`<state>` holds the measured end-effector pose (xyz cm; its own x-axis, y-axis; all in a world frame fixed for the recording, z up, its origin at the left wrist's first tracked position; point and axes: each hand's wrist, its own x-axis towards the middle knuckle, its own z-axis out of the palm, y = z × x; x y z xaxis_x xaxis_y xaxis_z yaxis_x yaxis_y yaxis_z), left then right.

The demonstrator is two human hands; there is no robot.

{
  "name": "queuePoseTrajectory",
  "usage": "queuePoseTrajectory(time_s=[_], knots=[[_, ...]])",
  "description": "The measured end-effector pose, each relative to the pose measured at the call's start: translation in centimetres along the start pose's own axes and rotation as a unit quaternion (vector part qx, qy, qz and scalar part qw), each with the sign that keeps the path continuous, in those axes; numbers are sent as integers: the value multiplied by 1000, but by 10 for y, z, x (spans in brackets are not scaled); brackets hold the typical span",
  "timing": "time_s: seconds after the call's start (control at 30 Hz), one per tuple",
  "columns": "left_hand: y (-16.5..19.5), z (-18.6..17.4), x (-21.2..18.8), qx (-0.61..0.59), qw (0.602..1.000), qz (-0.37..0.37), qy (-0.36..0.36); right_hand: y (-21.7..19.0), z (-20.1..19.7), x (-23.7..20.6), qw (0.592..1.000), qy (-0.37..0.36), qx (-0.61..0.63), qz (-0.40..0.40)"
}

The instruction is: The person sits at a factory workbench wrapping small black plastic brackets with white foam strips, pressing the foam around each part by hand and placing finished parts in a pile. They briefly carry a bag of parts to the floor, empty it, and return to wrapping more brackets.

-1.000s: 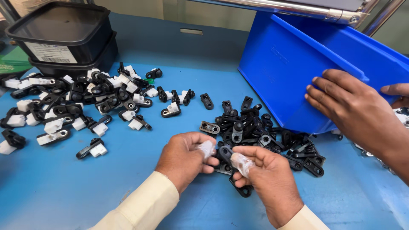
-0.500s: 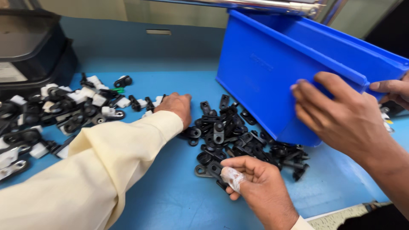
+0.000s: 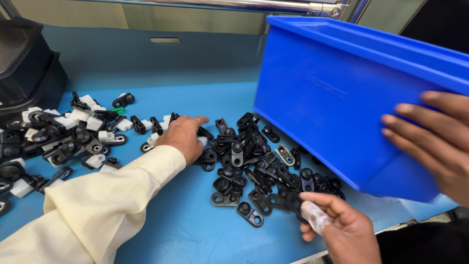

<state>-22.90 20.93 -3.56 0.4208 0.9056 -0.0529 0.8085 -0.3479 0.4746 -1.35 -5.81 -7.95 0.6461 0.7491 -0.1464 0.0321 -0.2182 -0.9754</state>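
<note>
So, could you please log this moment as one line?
left hand: reaching over black clips | right hand: holding small white part | another person's hand: on tilted blue bin

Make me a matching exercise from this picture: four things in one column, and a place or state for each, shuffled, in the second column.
Things:
1. blue bin
2. left hand
3. right hand
4. black container

Places or states:
A. at the lower edge, holding a small clear piece
B. tilted over the pile of black clips, steadied by another person's hand
C. far left of the table
D. resting palm down between the two piles of parts

Pairs: 1-B, 2-D, 3-A, 4-C
</note>
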Motion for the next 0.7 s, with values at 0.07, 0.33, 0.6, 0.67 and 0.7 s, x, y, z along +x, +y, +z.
queuePoseTrajectory(time_s=[0.07, 0.33, 0.6, 0.67, 0.7], knots=[[-1, -2, 0, -33, 999, -15, 1, 2, -3, -1, 1000, 21, -11, 2], [54, 10, -63, -265, 946, 171, 76, -40, 4, -1, 998, 67, 8, -2], [101, 21, -104, -405, 905, 49, -118, -76, 18, 6, 983, -48, -65, -167], [101, 21, -105, -495, 858, -29, -131, -81, 24, 6, 992, -12, -31, -121], [101, 22, -104, -556, 817, -65, -136, -83, 28, 6, 997, 9, -5, -76]])
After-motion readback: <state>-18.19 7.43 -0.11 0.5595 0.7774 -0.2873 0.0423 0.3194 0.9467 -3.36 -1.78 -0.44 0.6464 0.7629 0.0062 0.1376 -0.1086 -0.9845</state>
